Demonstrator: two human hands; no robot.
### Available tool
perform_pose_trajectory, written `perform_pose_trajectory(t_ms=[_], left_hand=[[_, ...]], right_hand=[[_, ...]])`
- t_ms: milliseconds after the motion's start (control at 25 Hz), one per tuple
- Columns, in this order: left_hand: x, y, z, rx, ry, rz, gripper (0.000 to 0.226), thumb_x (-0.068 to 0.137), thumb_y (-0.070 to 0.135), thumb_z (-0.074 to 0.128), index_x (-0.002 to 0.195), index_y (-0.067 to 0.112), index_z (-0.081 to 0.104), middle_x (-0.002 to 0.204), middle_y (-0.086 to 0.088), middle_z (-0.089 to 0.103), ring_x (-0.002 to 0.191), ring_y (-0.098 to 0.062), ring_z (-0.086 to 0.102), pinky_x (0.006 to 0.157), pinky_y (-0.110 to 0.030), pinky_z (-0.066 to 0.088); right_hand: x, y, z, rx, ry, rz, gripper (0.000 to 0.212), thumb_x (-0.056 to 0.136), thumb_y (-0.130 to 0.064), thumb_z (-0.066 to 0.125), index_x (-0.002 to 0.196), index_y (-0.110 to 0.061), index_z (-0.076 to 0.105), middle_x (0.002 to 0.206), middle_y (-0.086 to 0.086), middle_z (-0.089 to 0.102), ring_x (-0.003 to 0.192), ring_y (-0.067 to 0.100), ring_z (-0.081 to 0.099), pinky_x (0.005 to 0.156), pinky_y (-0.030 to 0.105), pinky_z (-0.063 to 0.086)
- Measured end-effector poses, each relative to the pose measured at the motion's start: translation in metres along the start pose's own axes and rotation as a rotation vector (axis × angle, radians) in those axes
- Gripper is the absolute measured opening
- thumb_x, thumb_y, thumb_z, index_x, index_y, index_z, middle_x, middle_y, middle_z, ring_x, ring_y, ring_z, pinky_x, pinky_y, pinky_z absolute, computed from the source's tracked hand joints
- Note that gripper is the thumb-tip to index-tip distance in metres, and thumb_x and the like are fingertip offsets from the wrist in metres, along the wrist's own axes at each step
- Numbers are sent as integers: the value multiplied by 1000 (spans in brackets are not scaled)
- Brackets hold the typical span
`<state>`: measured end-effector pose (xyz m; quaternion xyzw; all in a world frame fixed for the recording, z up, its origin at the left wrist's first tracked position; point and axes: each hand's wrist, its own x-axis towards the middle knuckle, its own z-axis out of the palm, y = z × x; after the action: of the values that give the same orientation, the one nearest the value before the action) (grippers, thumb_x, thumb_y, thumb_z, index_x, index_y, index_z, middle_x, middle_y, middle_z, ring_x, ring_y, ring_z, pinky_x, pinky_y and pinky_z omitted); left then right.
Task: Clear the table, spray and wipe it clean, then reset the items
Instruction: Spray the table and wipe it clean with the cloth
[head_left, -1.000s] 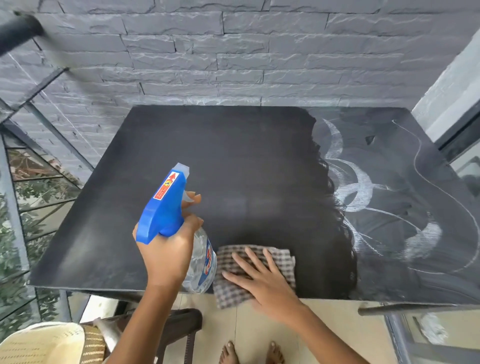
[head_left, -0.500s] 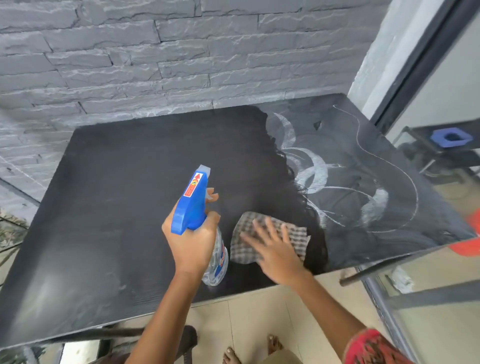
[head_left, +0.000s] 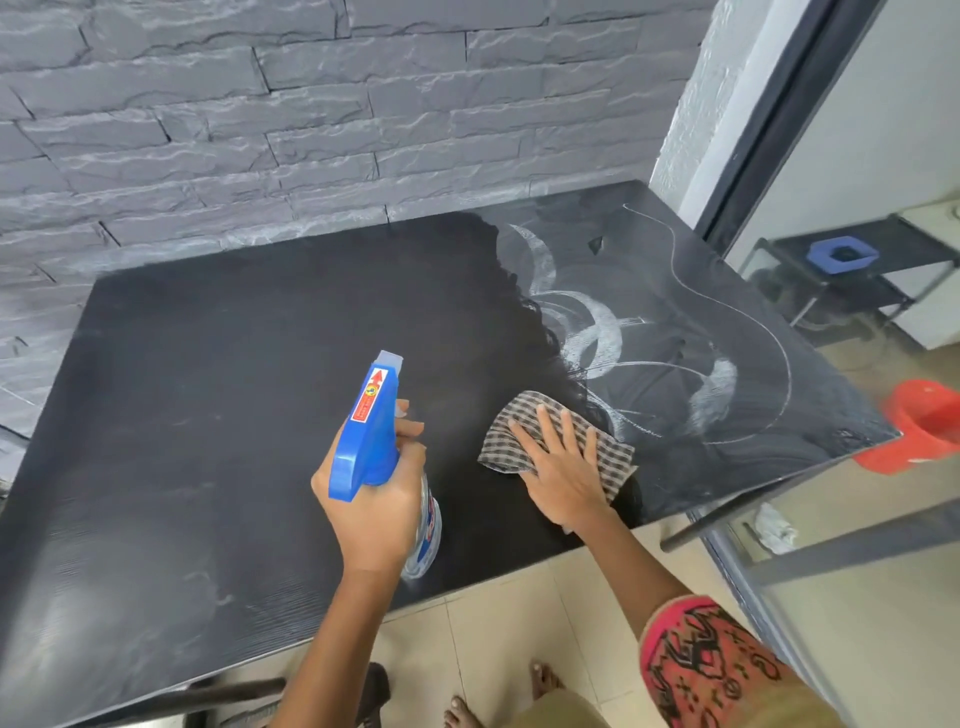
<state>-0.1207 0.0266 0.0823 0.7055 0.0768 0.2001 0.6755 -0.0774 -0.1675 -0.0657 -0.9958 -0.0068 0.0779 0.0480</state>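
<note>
Left hand (head_left: 376, 512) grips a spray bottle (head_left: 370, 426) over the bench (head_left: 208, 415); right hand (head_left: 563, 467), just beside the bottle, lies open and flat on a cloth (head_left: 530, 415).

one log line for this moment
stage: wiping | left hand: holds spray bottle | right hand: flat on cloth | table: white streaks right

Grey brick wall (head_left: 311, 104), red bucket (head_left: 927, 426), blue tray (head_left: 842, 255).
</note>
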Motion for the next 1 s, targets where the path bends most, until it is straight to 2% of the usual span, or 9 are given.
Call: perform_pose_trajectory(t_ms=[240, 360, 440, 560, 640, 680, 760, 880, 1000], left_hand=[[1, -1, -3, 40, -55, 6, 24, 74, 1, 56, 70, 24, 59, 83, 15, 65, 74, 4, 62, 69, -6, 45], [-2, 2, -1, 59, -87, -2, 36, 76, -6, 56, 78, 29, 61, 79, 20, 66, 66, 1, 60, 65, -8, 46], [-8, 5, 7, 94, -120, 32, 36, 76, -10, 54, 86, 23, 64, 77, 27, 65, 57, 0, 54, 57, -5, 42], [-22, 10, 27, 107, -180, 23, 43, 69, -5, 51, 87, 31, 67, 79, 25, 67, 47, -3, 42, 48, -10, 37], [-33, 12, 41, 190, -242, -10, 44, 63, 5, 50, 86, 38, 68, 77, 20, 67, 47, -5, 39, 47, -16, 37], [-39, 12, 47, 238, -282, -9, 43, 61, 9, 50, 86, 38, 67, 75, 19, 66, 48, -6, 40, 48, -19, 37], [-54, 14, 63, 326, -366, 3, 38, 59, 13, 50, 83, 38, 66, 73, 20, 66, 50, -6, 49, 52, -21, 39], [-74, 18, 90, 478, -459, -20, 32, 56, 18, 48, 74, 39, 63, 70, 22, 66, 60, -6, 60, 56, -26, 45], [-94, 15, 117, 717, -551, -38, 16, 65, 18, 54, 74, 28, 63, 68, 8, 67, 68, -19, 63, 62, -29, 51]], right_hand=[[-56, -21, 18, 33, 25, -269, 74, 91, -22, 51, 147, -41, 6, 159, 0, -4, 144, 27, -11, 112, 49, -12], [-88, -2, 16, 81, -5, -293, 79, 86, 2, 42, 148, -37, 12, 159, -4, 0, 145, 19, -11, 112, 38, -17], [-98, 15, 6, 136, -25, -277, 76, 85, 9, 38, 147, -32, 23, 158, -3, 10, 146, 18, -2, 115, 33, -11], [-106, 51, -22, 430, -12, -114, 63, 83, 9, 41, 134, -27, 48, 145, 1, 43, 133, 19, 37, 110, 22, 24], [-111, 84, -45, 678, 8, 41, 56, 82, 10, 43, 122, -26, 58, 121, 0, 60, 108, 17, 57, 84, 7, 42], [-115, 101, -57, 788, 42, 120, 54, 83, 11, 43, 119, -26, 60, 112, 0, 63, 97, 18, 61, 71, 4, 44], [-125, 137, -78, 966, 159, 272, 51, 83, 12, 42, 114, -24, 61, 105, 1, 65, 84, 15, 62, 60, 5, 44], [-140, 181, -106, 1102, 338, 352, 41, 88, 5, 45, 107, -26, 63, 102, -5, 67, 89, 3, 60, 69, 13, 46], [-152, 211, -130, 1153, 429, 334, 37, 90, -2, 51, 95, -37, 64, 96, -19, 66, 91, -4, 60, 74, 16, 42]])
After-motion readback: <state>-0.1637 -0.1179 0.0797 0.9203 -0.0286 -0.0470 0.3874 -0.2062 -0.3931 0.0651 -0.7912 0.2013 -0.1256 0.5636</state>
